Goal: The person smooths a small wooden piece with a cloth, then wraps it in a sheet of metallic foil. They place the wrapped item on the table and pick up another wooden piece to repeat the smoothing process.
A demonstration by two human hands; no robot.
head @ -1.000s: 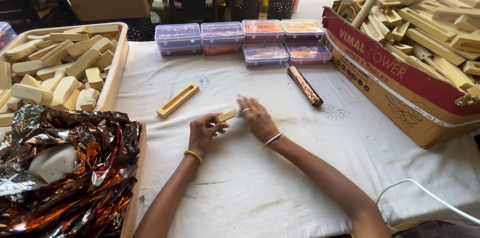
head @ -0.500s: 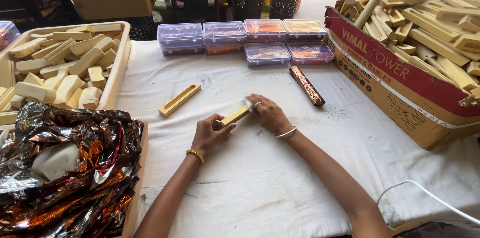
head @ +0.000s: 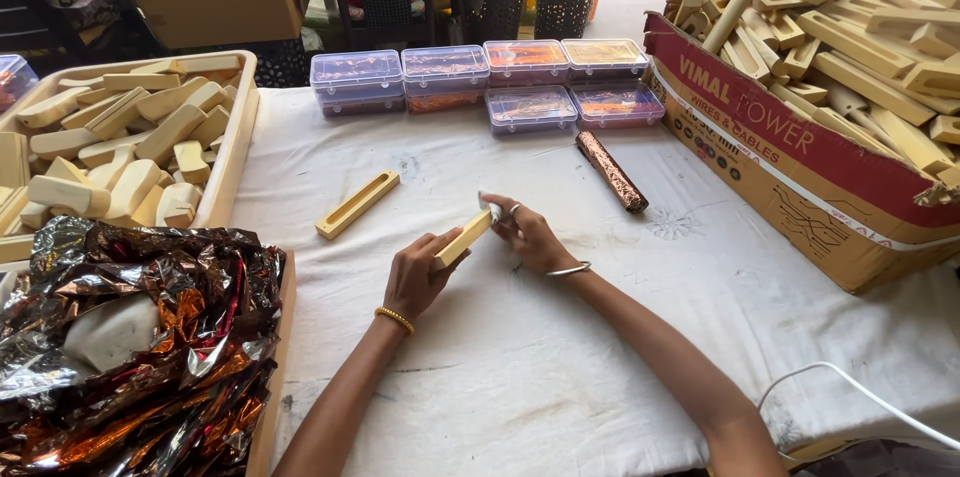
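My left hand (head: 418,277) grips a pale wooden stick (head: 462,240) by its near end, just above the white tablecloth (head: 560,377). At the stick's far end my right hand (head: 527,235) pinches a small whitish piece; what it is I cannot make out. A second wooden piece with a long slot (head: 357,204) lies on the cloth to the left of my hands. To the right of them lies a copper-foil wrapped stick (head: 611,171).
A tray of pale wooden blocks (head: 120,142) sits at the left, crumpled copper foil (head: 140,337) in front of it. Several clear lidded boxes (head: 485,77) line the far side. A big cardboard box of wooden pieces (head: 830,87) stands at right. A white cable (head: 860,392) lies near right.
Both hands have lifted the stick slightly and turned it, and the right hand has shifted along its far end. The other things on the table stay put.
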